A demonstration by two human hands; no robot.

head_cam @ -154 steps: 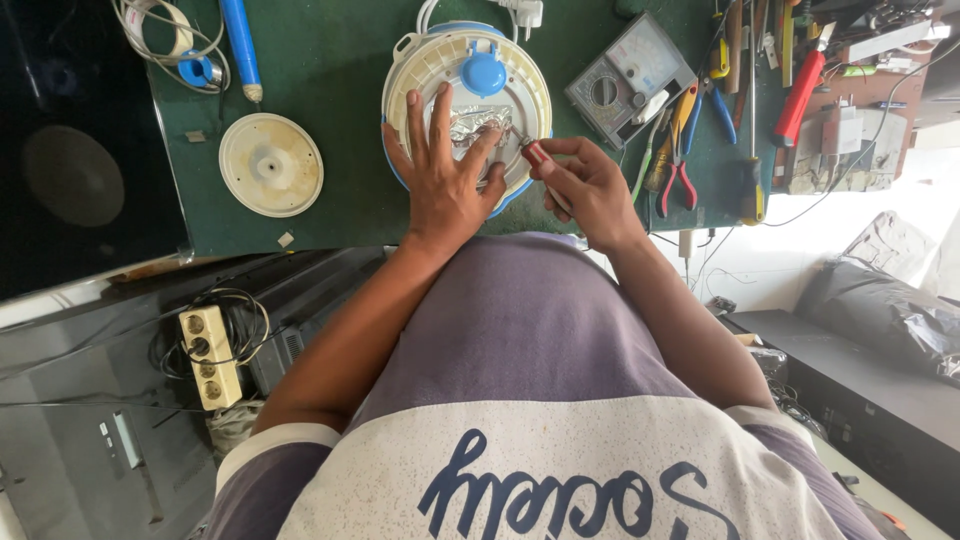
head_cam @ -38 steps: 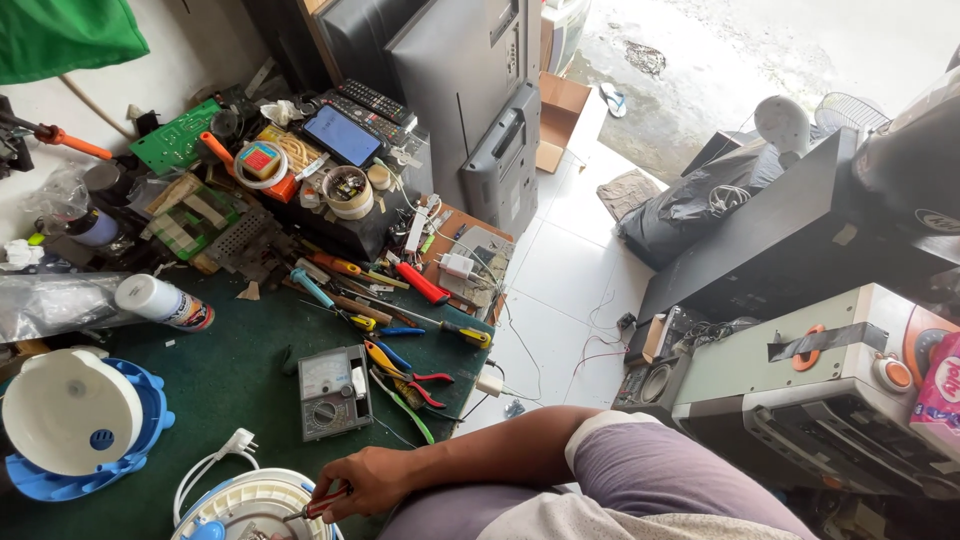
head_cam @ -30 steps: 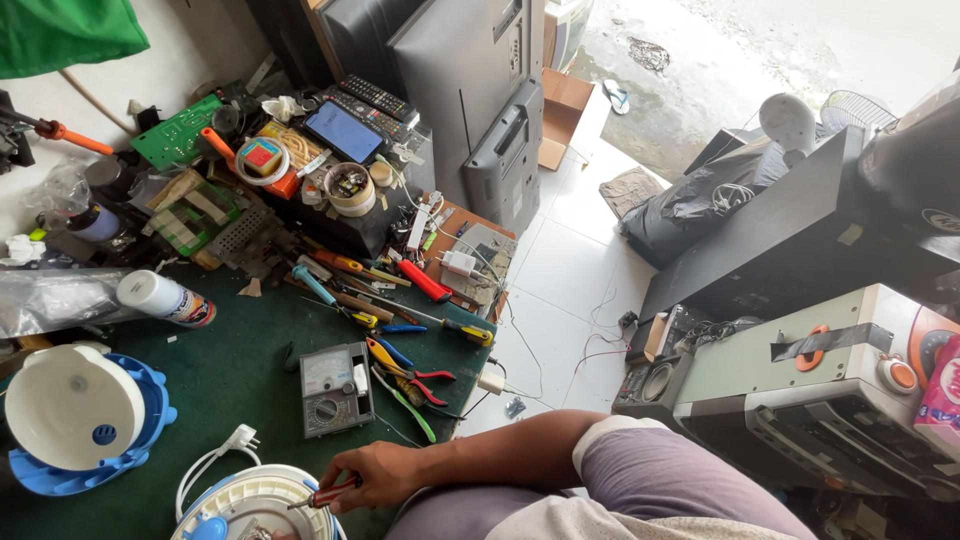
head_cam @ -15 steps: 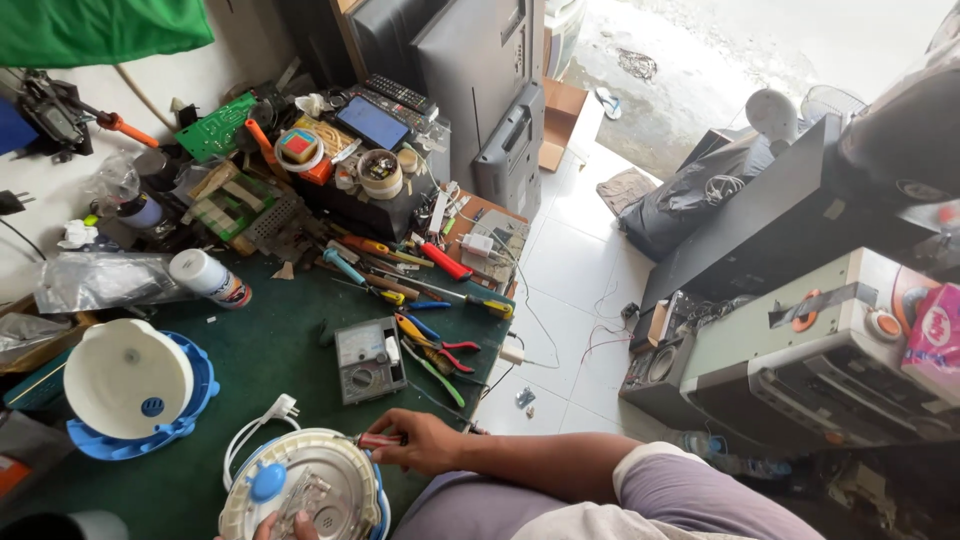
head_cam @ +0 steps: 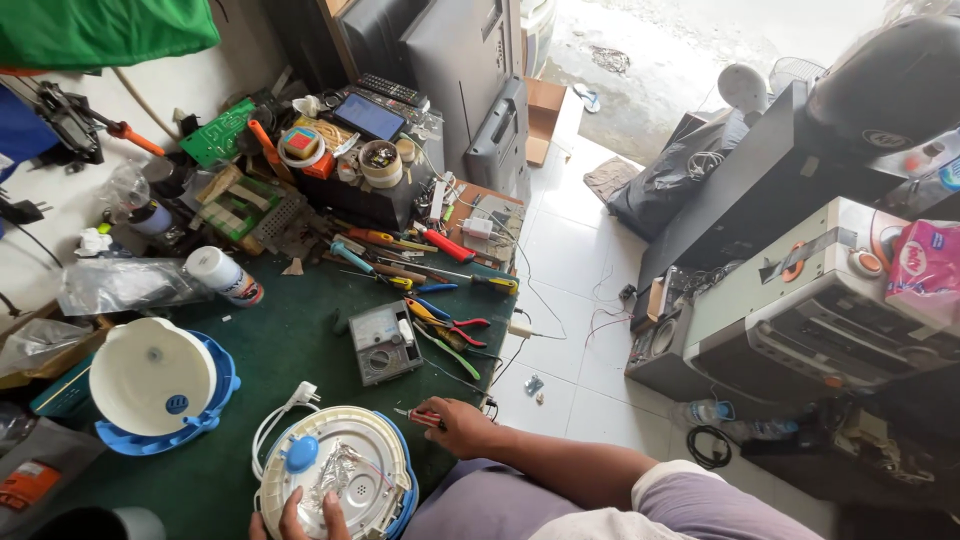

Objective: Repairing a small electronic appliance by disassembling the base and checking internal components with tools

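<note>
Head view: right hand is closed around a thin red-handled tool, its tip poking out to the hand's left, just above the rim of the round white appliance base. Left hand rests its fingers on the near edge of that base, spread flat, gripping nothing. Grey multimeter lies just beyond the right hand; the white-and-blue lid sits well off to the left.
</note>
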